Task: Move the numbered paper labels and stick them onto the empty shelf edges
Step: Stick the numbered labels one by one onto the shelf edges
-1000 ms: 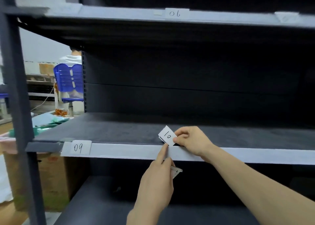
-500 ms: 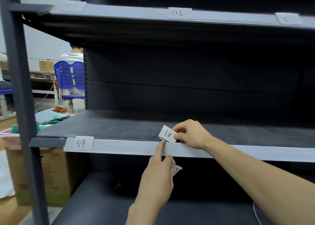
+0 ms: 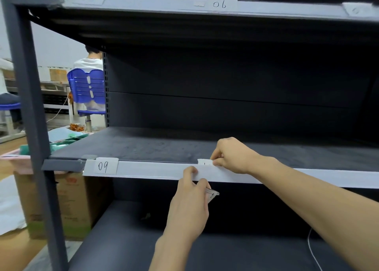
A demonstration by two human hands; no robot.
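The small white paper label (image 3: 204, 161) marked 10 sits at the top of the middle shelf's pale edge strip (image 3: 155, 171), mostly sunk behind it. My right hand (image 3: 231, 154) pinches the label from the right. Just below the strip, my left hand (image 3: 189, 205) presses its index fingertip on the strip left of the label and holds a small clear plastic piece (image 3: 212, 193). Label 09 (image 3: 106, 166) is stuck at the strip's left end. Label 06 (image 3: 220, 4) and two blurred labels sit on the upper shelf edge (image 3: 287, 10).
A dark metal upright (image 3: 30, 106) stands at the left. Behind it are a cardboard box (image 3: 61, 205), a blue chair (image 3: 88, 90) with a seated person, and green items on a pink tray (image 3: 18, 157). A thin white cable (image 3: 311, 248) lies on the lower shelf.
My right hand has lowered the tilted label 10 down onto the shelf edge strip, so its number is now mostly hidden. My left index finger stays on the strip.
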